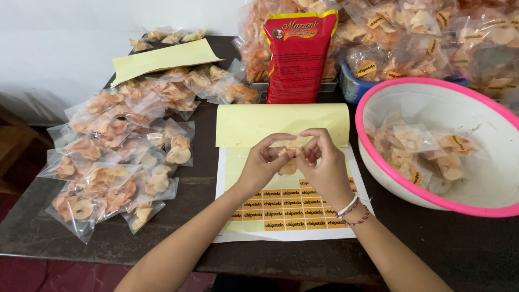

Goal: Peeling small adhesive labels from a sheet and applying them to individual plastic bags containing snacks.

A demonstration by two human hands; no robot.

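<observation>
My left hand [264, 162] and my right hand [323, 161] meet over a sticker sheet [292, 208] and together pinch a small clear packet of orange chips [290, 160]. The packet is mostly hidden behind my fingers. The sheet lies flat on the dark table [443, 243], with rows of small orange labels near its front edge and its yellow backing folded upward at the top [281, 123]. Thin bracelets circle my right wrist.
Several clear chip packets [116, 157] lie spread at left. A white basin with a pink rim [459, 108] holds labelled packets at right. A red standing bag [298, 57], a yellow sheet [162, 59] and piled packets [411, 38] stand behind.
</observation>
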